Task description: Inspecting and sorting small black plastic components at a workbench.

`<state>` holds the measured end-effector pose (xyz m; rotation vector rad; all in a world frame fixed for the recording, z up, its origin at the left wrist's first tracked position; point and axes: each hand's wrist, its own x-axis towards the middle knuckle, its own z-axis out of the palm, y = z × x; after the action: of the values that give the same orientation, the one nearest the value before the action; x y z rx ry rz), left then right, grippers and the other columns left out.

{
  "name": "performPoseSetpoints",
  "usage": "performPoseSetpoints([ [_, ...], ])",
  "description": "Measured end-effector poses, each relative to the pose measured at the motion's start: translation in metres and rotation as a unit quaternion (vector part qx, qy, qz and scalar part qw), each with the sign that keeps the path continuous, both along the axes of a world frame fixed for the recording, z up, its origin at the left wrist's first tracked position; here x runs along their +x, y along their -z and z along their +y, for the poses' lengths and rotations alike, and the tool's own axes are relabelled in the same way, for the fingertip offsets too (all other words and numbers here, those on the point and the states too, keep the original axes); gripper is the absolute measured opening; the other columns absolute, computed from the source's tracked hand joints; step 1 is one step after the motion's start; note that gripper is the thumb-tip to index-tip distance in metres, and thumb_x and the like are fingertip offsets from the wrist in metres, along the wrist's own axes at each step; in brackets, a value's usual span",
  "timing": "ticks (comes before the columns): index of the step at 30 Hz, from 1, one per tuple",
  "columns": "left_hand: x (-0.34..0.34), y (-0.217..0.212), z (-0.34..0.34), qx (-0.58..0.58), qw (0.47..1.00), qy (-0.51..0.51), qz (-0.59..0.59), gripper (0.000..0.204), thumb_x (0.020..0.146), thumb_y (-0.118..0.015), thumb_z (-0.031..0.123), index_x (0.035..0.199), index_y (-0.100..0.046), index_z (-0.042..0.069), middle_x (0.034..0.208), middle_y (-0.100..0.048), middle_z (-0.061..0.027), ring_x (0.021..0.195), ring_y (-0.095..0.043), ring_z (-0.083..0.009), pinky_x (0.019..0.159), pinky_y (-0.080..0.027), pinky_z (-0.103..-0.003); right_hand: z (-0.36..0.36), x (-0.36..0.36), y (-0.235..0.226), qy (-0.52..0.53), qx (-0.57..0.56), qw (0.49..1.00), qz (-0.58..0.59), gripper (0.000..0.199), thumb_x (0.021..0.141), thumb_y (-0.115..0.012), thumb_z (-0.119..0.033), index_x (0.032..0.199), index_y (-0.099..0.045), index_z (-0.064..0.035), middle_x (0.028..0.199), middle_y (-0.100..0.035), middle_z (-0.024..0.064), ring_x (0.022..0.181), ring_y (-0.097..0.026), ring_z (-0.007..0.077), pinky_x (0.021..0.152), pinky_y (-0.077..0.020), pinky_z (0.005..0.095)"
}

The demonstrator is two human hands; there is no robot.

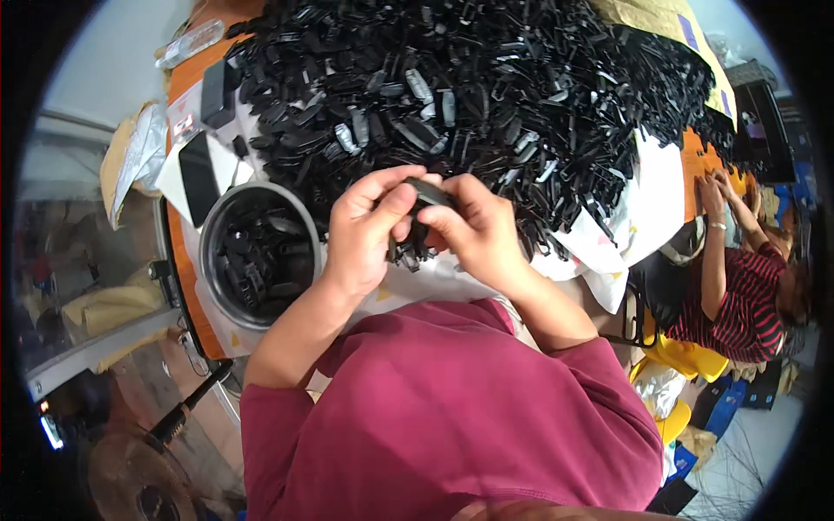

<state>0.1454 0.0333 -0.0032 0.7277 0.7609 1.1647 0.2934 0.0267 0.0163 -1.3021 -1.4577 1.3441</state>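
Observation:
Both hands meet in front of my chest, over the near edge of a big pile of black plastic pieces (486, 95). Between them is a small, dark, elongated plastic piece (432, 194), pinched from both sides. My left hand (363, 230) has its thumb and fingers closed at the piece's left end. The thumb of my right hand (483, 233) presses along its other end, with the fingers curled behind. My fingers cover part of the piece, so its exact kind cannot be made out. To the left stands a round metal bowl (208, 260), partly filled with similar black pieces.
A black phone (199, 178) lies beyond the bowl, near a dark block (217, 94) and a clear plastic bottle (193, 42). White sheeting (656, 187) lies under the pile. At the right, a co-worker in a striped shirt (738, 295) reaches toward the table. A fan (143, 473) stands lower left.

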Motion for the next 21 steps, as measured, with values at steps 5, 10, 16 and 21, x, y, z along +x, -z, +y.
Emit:
performPoseSetpoints([
  [5,-0.020,0.003,0.008,-0.080,0.995,-0.062,0.028,0.021,0.089,-0.050,0.021,0.097,-0.056,0.003,0.087,-0.061,-0.0043,0.058,-0.047,-0.0054,0.053,-0.039,-0.017,0.040,0.032,0.011,-0.065,0.195,0.963,-0.176,0.024,0.075,-0.067,-0.019,0.089,-0.061,-0.0004,0.076,-0.062,0.0066,0.072,-0.060,0.0169,0.065,-0.0467,0.0292],
  [10,-0.083,-0.002,0.036,-0.066,0.976,-0.186,0.089,0.008,0.080,-0.055,0.014,0.081,-0.051,0.007,0.070,-0.049,-0.0015,0.061,-0.052,-0.0113,0.051,-0.043,-0.023,0.119,0.132,0.041,0.118,0.236,0.728,-0.633,0.022,0.073,-0.063,-0.022,0.090,-0.063,-0.0080,0.091,-0.059,0.0096,0.088,-0.054,0.0289,0.073,-0.0460,0.0369],
  [16,-0.109,0.007,0.054,0.250,0.676,-0.175,0.671,0.014,0.072,-0.064,0.016,0.080,-0.063,0.005,0.079,-0.060,-0.0084,0.069,-0.059,-0.0224,0.060,-0.045,-0.034,0.117,0.123,0.024,0.105,0.307,0.732,-0.599,0.021,0.074,-0.063,-0.022,0.076,-0.051,-0.0052,0.077,-0.057,0.0088,0.078,-0.053,0.0278,0.063,-0.0435,0.0375],
  [21,-0.087,0.002,0.054,0.122,0.451,0.065,0.882,0.014,0.070,-0.062,0.017,0.072,-0.065,0.003,0.082,-0.062,-0.0103,0.077,-0.062,-0.0276,0.065,-0.049,-0.037,0.101,0.097,0.017,0.160,0.291,0.822,-0.463,0.019,0.077,-0.062,-0.022,0.083,-0.056,-0.0058,0.075,-0.058,0.0101,0.071,-0.055,0.0260,0.062,-0.0433,0.0329],
])
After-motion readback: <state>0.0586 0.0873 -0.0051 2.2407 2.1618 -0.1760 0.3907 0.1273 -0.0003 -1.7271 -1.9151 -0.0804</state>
